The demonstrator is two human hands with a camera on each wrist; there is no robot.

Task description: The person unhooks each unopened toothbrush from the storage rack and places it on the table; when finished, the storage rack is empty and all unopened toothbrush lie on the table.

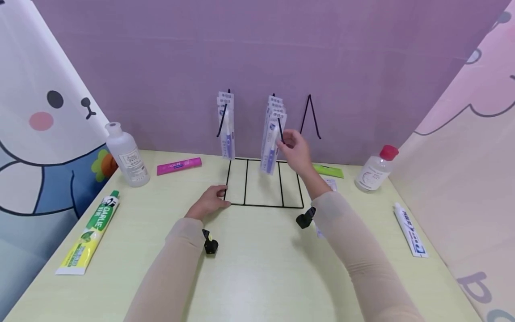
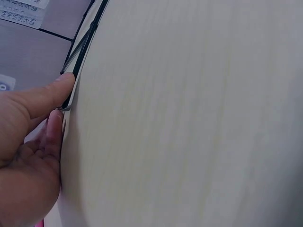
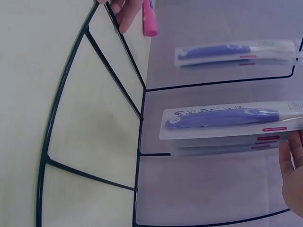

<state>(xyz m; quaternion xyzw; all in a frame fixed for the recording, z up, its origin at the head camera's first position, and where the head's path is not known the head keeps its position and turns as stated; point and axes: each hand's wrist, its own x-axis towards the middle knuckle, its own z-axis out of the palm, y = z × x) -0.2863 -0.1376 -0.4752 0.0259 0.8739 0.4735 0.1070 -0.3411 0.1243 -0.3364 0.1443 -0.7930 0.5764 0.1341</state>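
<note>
A black wire display rack stands on the table, its three hooks rising behind the base. My left hand pinches the base's front left corner, thumb on the wire and fingers below. Several packaged toothbrushes with purple handles hang on the middle hook. At the front one, a toothbrush packet, my right hand grips the right edge close to the hook's tip; its thumb is hidden in the right wrist view. More toothbrush packets hang on the left hook. The right hook carries nothing.
At left are a white bottle, a pink box and a green-yellow toothpaste tube. Right of the rack lie a green packet, a red-capped bottle and a white tube. A packet is partly under my right sleeve.
</note>
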